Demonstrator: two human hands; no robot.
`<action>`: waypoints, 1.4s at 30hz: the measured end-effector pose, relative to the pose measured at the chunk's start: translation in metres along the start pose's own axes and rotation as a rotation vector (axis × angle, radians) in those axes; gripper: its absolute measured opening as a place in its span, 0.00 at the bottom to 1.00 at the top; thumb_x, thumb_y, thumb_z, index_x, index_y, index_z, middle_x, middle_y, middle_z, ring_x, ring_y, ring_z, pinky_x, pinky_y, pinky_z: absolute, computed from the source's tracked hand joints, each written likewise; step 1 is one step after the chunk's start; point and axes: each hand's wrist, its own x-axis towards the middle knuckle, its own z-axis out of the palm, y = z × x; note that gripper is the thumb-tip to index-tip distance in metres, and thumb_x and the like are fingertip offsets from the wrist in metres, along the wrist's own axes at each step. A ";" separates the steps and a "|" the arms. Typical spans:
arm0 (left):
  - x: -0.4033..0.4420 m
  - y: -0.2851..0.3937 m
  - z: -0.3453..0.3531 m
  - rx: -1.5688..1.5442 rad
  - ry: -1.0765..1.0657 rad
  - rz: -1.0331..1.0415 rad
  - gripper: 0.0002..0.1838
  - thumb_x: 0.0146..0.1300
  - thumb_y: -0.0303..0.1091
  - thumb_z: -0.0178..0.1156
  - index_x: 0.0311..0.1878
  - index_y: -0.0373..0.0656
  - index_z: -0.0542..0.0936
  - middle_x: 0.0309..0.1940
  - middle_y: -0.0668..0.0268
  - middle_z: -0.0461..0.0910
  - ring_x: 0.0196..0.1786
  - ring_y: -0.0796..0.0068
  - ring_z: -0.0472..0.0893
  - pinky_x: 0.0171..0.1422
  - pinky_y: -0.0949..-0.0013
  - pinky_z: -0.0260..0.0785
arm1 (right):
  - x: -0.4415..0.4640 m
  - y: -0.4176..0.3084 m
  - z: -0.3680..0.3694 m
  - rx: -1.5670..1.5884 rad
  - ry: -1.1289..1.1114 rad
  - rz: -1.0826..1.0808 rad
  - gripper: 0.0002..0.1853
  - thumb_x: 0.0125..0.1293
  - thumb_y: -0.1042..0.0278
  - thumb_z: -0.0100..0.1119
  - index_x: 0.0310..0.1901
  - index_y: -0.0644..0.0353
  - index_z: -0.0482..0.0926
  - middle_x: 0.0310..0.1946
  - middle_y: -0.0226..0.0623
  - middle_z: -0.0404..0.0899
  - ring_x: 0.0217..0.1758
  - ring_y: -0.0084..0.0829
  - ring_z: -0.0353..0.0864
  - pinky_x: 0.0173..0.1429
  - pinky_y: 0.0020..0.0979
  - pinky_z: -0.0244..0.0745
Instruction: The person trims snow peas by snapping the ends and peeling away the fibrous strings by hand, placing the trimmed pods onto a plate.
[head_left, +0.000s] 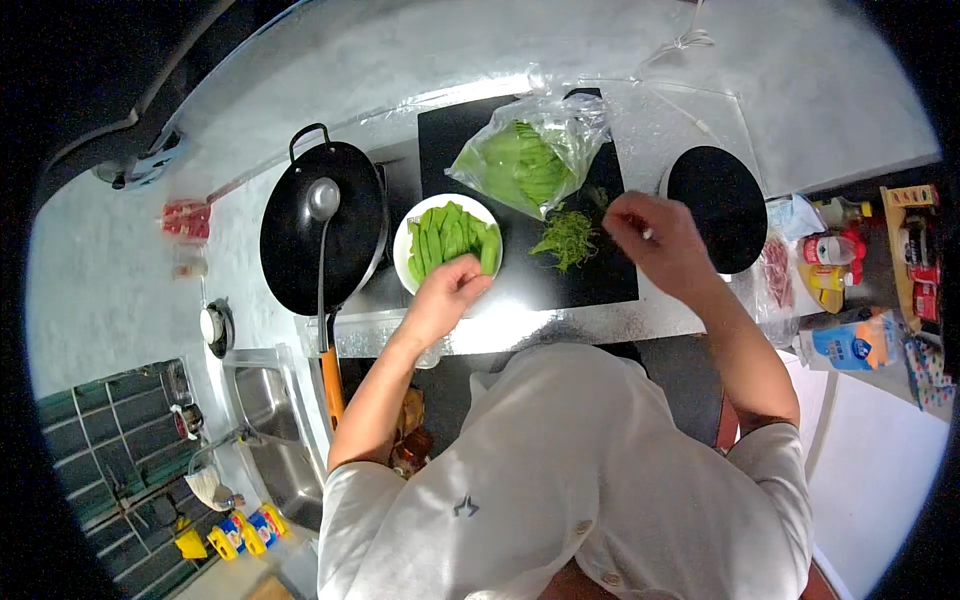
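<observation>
A white plate (402, 252) on the black hob (500, 290) bears several flat green bean pods (447, 232). My left hand (447, 295) is over the plate's lower right edge, fingers pressed together by the pods; what they hold, if anything, is hidden. To the right of the plate lies a small heap of thin green trimmings (568, 240). Just right of that heap, my right hand (655, 235) hovers with its fingers curled together, and whatever is in them cannot be made out. Behind the heap, a clear plastic bag (530, 150) holds more green pods.
A black wok (350, 190) with a ladle (323, 200) stands at the left. At the right are a round black lid or pan (715, 210), a bag of meat (776, 270) and bottles (828, 250). A sink (270, 410) is at the lower left.
</observation>
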 end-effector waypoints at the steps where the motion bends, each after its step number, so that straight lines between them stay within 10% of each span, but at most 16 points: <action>1: 0.001 -0.017 0.001 -0.024 0.006 0.008 0.12 0.70 0.33 0.61 0.31 0.41 0.72 0.24 0.75 0.71 0.29 0.84 0.69 0.33 0.75 0.62 | -0.002 0.003 -0.005 0.015 0.021 0.093 0.06 0.63 0.70 0.62 0.38 0.62 0.81 0.31 0.44 0.82 0.35 0.44 0.84 0.39 0.39 0.79; 9: -0.008 -0.013 -0.004 -0.068 0.145 -0.053 0.08 0.70 0.34 0.61 0.38 0.39 0.78 0.23 0.74 0.73 0.28 0.84 0.70 0.32 0.74 0.63 | -0.013 0.067 0.064 -0.534 -0.127 -0.033 0.07 0.64 0.69 0.54 0.34 0.60 0.80 0.33 0.46 0.83 0.42 0.43 0.85 0.49 0.43 0.80; 20: -0.016 -0.014 0.002 0.714 0.359 0.076 0.13 0.62 0.39 0.67 0.30 0.39 0.79 0.28 0.54 0.82 0.33 0.48 0.82 0.37 0.54 0.74 | 0.003 0.082 0.069 -0.521 -0.024 0.046 0.08 0.65 0.64 0.57 0.35 0.58 0.80 0.33 0.42 0.83 0.41 0.44 0.84 0.45 0.47 0.80; 25: -0.019 -0.012 0.008 0.652 0.498 0.169 0.09 0.64 0.36 0.64 0.33 0.40 0.80 0.32 0.55 0.82 0.35 0.51 0.83 0.40 0.55 0.75 | 0.046 0.085 0.081 -0.403 0.152 -0.268 0.07 0.63 0.65 0.59 0.35 0.59 0.81 0.36 0.44 0.82 0.44 0.45 0.82 0.48 0.48 0.79; 42: -0.048 -0.003 0.018 0.486 0.529 0.179 0.07 0.64 0.33 0.62 0.38 0.40 0.82 0.34 0.56 0.83 0.38 0.52 0.83 0.44 0.55 0.75 | 0.085 0.107 0.112 -0.525 -0.062 -0.020 0.08 0.59 0.65 0.60 0.36 0.60 0.80 0.37 0.47 0.79 0.45 0.50 0.81 0.52 0.49 0.78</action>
